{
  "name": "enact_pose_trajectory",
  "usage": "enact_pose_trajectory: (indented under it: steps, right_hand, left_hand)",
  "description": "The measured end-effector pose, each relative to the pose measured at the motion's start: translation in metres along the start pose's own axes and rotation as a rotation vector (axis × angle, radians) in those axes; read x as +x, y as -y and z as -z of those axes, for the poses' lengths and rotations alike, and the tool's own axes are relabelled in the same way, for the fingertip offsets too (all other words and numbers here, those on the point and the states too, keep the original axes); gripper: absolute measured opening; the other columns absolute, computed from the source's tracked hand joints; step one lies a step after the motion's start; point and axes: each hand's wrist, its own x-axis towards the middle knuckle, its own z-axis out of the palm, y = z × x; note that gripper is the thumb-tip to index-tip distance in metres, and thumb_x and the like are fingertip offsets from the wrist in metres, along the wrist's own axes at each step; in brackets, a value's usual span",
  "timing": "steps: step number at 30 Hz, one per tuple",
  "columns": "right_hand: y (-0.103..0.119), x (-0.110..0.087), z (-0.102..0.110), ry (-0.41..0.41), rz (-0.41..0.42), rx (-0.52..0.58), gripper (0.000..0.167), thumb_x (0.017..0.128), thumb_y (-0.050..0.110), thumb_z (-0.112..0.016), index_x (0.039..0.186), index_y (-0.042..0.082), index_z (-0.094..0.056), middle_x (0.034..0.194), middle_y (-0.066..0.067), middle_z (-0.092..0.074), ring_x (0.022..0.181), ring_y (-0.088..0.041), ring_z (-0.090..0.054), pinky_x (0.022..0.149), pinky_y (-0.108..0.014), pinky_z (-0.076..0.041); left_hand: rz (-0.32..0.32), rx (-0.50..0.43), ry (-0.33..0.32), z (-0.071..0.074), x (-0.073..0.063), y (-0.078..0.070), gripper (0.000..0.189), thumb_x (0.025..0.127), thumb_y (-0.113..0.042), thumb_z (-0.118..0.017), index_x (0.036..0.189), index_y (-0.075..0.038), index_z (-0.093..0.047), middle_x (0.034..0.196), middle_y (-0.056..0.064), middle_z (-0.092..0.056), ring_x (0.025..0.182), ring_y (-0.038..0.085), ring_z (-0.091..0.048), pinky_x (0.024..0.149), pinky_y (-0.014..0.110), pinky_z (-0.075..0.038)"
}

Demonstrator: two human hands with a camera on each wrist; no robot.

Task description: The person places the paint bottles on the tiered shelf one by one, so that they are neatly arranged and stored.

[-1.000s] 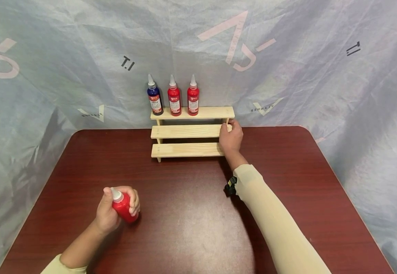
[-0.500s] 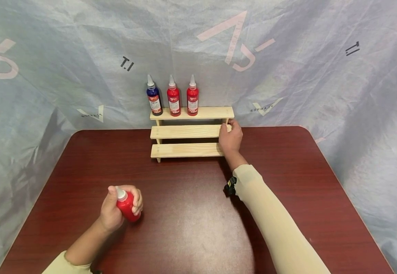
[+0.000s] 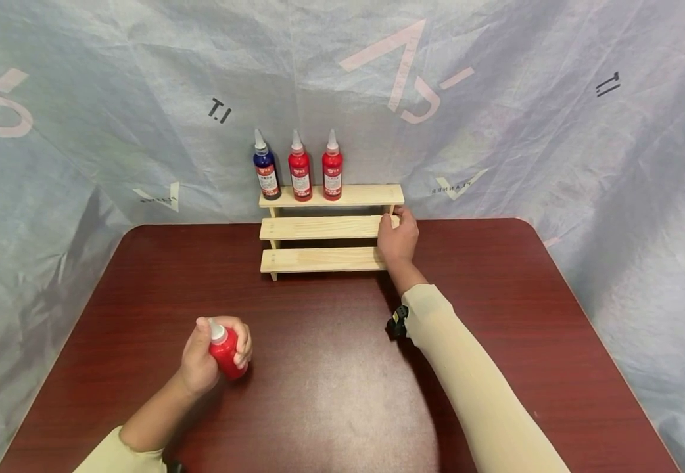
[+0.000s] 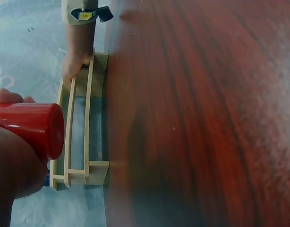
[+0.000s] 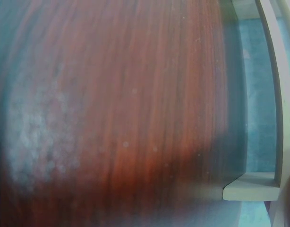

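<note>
My left hand (image 3: 198, 361) grips a red squeeze bottle (image 3: 227, 355) with a white pointed cap, tilted above the front left of the table. In the left wrist view, the red bottle's (image 4: 34, 124) smooth base faces the wooden rack, fingers curled round its body. At the back of the table stands a three-step pale wooden display rack (image 3: 319, 228). My right hand (image 3: 399, 240) holds the rack's right end at the middle step, thumb on top and fingers round the outer side. Only the rack's edge (image 5: 282, 104) shows clearly in the right wrist view.
On the rack's top step, a dark blue bottle (image 3: 267, 176) and two red bottles, a middle one (image 3: 300, 176) and a right one (image 3: 332, 175), stand upright to the left. Behind the brown table (image 3: 330, 368) hangs a grey printed sheet (image 3: 496, 131).
My left hand has drifted to the right and slightly toward the rack with the red squeeze bottle. My right hand stays on the rack, which has not moved.
</note>
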Motion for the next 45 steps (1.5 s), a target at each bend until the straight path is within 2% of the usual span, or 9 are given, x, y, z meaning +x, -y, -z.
enact_pose_trajectory:
  steps: [8, 32, 39, 45]
  right_hand:
    - [-0.002, -0.001, 0.0, 0.01, -0.017, 0.003, 0.04, 0.104, 0.026, -0.057, 0.135, 0.001, -0.063, 0.143, -0.021, -0.063, 0.141, -0.037, -0.055, 0.117, -0.05, -0.045]
    - [0.0, 0.001, -0.001, -0.012, 0.001, -0.013, 0.038, 0.103, 0.024, -0.058, 0.131, 0.0, -0.065, 0.138, -0.023, -0.065, 0.137, -0.037, -0.058, 0.116, -0.047, -0.046]
    - [0.001, 0.0, -0.001, -0.013, -0.002, -0.008, 0.039, 0.102, 0.024, -0.058, 0.131, -0.001, -0.065, 0.138, -0.023, -0.065, 0.136, -0.037, -0.058, 0.117, -0.047, -0.046]
    - [0.0, 0.0, -0.001, -0.018, 0.011, -0.005, 0.039, 0.102, 0.025, -0.057, 0.13, -0.001, -0.065, 0.138, -0.023, -0.066, 0.135, -0.038, -0.059, 0.116, -0.048, -0.046]
  left_hand:
    - [-0.01, 0.011, -0.011, -0.001, 0.006, 0.001, 0.067, 0.115, -0.046, -0.02, 0.076, 0.001, -0.045, 0.061, 0.014, -0.045, 0.05, 0.027, -0.043, 0.041, 0.042, -0.04]
    - [-0.002, -0.013, -0.015, 0.0, 0.019, 0.008, 0.068, 0.115, -0.049, -0.021, 0.075, 0.001, -0.043, 0.059, 0.013, -0.043, 0.049, 0.026, -0.042, 0.039, 0.041, -0.037]
    - [-0.007, 0.018, -0.032, 0.0, 0.022, 0.009, 0.068, 0.115, -0.049, -0.022, 0.074, 0.0, -0.044, 0.059, 0.013, -0.044, 0.048, 0.025, -0.044, 0.041, 0.04, -0.039]
    - [0.017, 0.037, -0.044, 0.0, 0.026, 0.009, 0.068, 0.114, -0.05, -0.022, 0.073, -0.001, -0.045, 0.059, 0.012, -0.045, 0.048, 0.024, -0.047, 0.041, 0.04, -0.041]
